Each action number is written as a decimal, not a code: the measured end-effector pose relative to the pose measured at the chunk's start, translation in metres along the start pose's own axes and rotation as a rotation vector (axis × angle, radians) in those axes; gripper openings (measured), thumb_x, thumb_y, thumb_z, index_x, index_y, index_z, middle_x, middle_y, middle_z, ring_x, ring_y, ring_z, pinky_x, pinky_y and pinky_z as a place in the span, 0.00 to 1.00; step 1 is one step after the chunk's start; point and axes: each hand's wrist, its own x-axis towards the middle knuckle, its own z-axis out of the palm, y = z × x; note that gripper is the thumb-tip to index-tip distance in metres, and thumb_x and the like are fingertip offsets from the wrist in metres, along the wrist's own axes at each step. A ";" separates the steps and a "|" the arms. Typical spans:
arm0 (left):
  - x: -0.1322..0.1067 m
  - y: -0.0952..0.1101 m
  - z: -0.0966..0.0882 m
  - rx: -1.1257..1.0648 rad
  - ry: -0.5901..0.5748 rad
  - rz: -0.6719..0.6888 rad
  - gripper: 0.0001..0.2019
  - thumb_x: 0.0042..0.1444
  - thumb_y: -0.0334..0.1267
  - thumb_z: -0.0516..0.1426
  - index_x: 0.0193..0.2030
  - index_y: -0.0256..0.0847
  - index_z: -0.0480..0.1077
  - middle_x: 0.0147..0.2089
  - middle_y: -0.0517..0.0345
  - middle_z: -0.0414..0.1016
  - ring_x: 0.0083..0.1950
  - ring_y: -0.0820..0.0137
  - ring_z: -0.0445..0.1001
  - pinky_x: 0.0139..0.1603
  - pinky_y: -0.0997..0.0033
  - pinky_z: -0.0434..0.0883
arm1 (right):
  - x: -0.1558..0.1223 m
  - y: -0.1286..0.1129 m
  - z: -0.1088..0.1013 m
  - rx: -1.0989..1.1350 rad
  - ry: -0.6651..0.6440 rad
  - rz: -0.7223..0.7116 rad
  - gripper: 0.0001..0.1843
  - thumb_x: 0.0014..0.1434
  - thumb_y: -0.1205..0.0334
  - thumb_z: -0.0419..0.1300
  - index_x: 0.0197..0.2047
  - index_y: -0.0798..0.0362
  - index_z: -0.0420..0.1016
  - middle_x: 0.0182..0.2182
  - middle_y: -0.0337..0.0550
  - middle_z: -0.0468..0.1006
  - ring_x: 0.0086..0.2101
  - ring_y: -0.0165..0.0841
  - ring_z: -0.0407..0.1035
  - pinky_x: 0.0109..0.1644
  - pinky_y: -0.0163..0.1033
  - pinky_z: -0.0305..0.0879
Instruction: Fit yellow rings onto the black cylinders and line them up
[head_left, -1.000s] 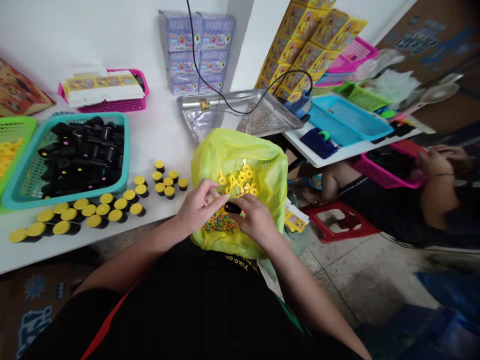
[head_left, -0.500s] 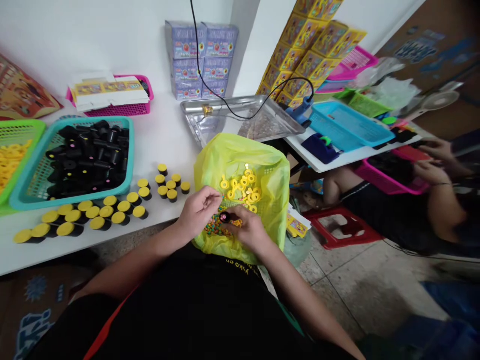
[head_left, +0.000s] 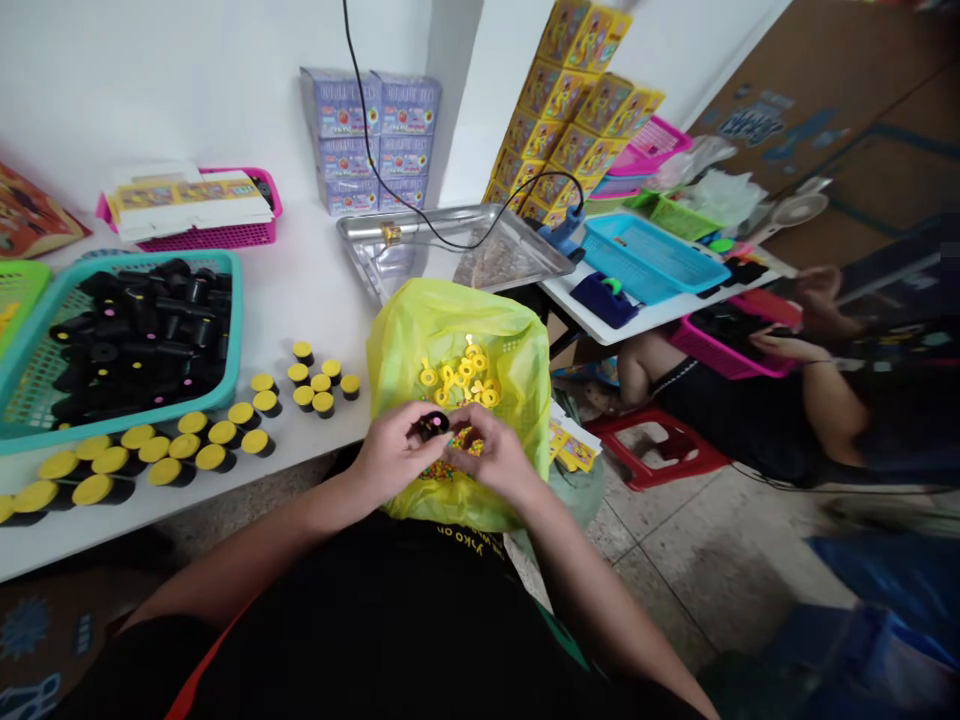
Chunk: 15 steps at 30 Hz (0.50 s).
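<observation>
Though crowded, white table (head_left: 300, 270) by left hand (head_left: 390, 455) (tiled floor (head_left: 712, 570) below)

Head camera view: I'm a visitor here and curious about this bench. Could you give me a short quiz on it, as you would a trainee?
1. What fills the teal basket? A) loose yellow rings B) black cylinders C) colourful beads
2. True or false: the yellow-capped black cylinders stand upright on the white table.
3. What colour is the plastic bag beneath the left hand and right hand?

Key: 1 B; 2 true; 3 yellow-green.
</observation>
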 end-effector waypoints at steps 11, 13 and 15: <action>0.001 -0.002 -0.005 -0.030 0.253 -0.087 0.15 0.49 0.43 0.67 0.40 0.44 0.69 0.34 0.57 0.79 0.34 0.65 0.78 0.34 0.66 0.75 | 0.064 0.009 0.026 -0.626 0.083 0.192 0.11 0.58 0.65 0.67 0.43 0.57 0.74 0.38 0.54 0.80 0.38 0.43 0.77 0.43 0.44 0.69; 0.001 -0.003 -0.006 -0.032 0.237 -0.118 0.14 0.48 0.44 0.67 0.39 0.47 0.69 0.35 0.57 0.80 0.34 0.62 0.78 0.34 0.61 0.75 | 0.062 0.008 0.029 -0.617 0.132 0.191 0.08 0.58 0.69 0.65 0.42 0.57 0.74 0.37 0.48 0.80 0.38 0.40 0.76 0.43 0.42 0.68; 0.001 -0.005 -0.008 -0.018 0.206 -0.131 0.13 0.48 0.45 0.68 0.38 0.51 0.70 0.36 0.58 0.80 0.35 0.59 0.79 0.35 0.56 0.76 | 0.060 0.010 0.027 -0.598 0.166 0.187 0.09 0.55 0.71 0.66 0.40 0.55 0.73 0.34 0.42 0.79 0.37 0.37 0.76 0.42 0.39 0.68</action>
